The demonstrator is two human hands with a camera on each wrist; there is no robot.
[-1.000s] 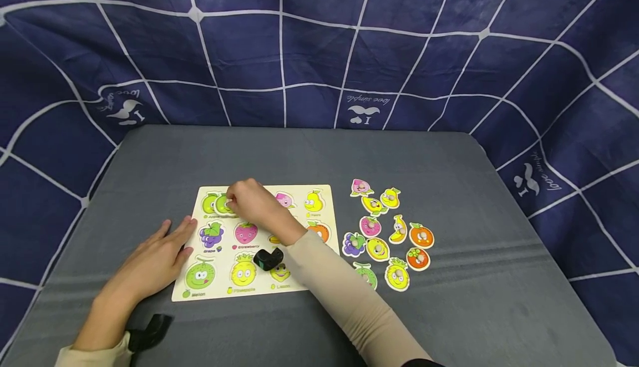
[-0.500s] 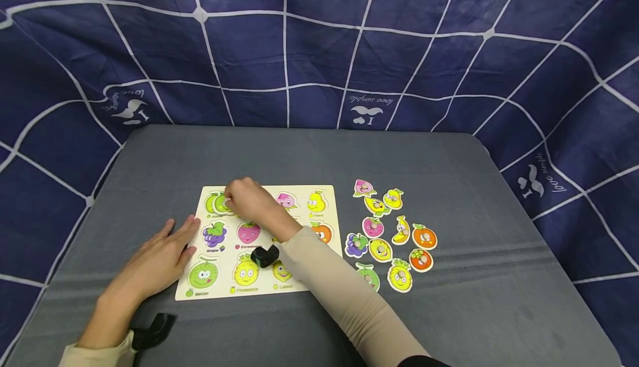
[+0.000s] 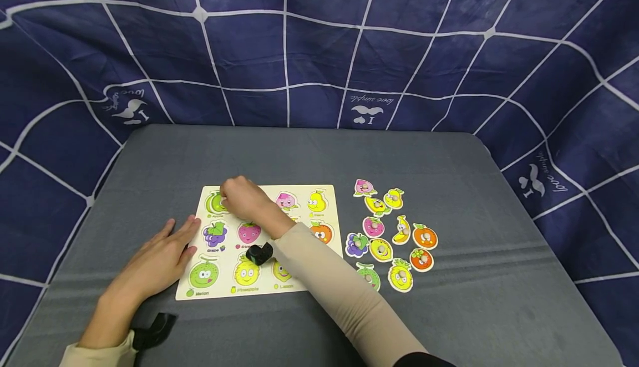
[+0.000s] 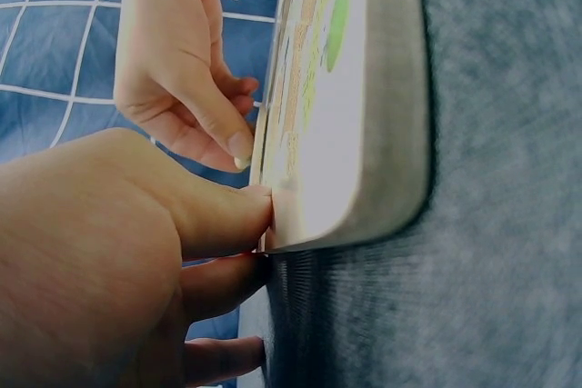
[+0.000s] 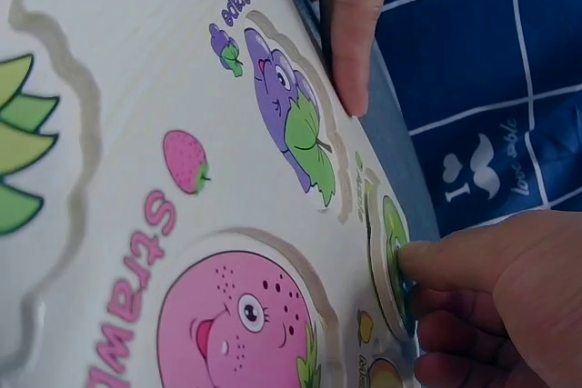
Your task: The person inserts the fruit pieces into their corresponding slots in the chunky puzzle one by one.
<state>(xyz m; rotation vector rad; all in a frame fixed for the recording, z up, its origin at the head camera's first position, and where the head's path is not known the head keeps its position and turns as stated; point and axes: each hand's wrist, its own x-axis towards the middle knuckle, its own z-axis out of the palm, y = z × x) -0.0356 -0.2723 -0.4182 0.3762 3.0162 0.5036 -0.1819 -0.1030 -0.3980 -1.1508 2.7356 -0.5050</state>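
Note:
A flat puzzle board [image 3: 224, 292] with printed fruit recesses lies on the grey table. Above its top left part, my right hand [image 3: 247, 198] pinches a green apple piece [image 3: 213, 203], its thumb on the piece in the right wrist view. That apple piece [image 5: 395, 261] sits over the apple recess; whether it lies flush I cannot tell. My left hand [image 3: 157, 256] rests at the board's left edge with its fingers stretched out. In the left wrist view, the left thumb touches the board's edge [image 4: 400, 115]. The right forearm covers part of the board.
To the board's right lie several loose knobbed fruit pieces, among them a grape piece [image 3: 356, 245], a banana piece [image 3: 401, 230] and a pineapple piece [image 3: 400, 276]. A blue checked curtain [image 3: 319, 51] hangs behind the grey table [image 3: 499, 300].
My right hand has shifted slightly left with the apple piece, which now overlaps the printed apple more fully. The left hand stays in place at the board's edge.

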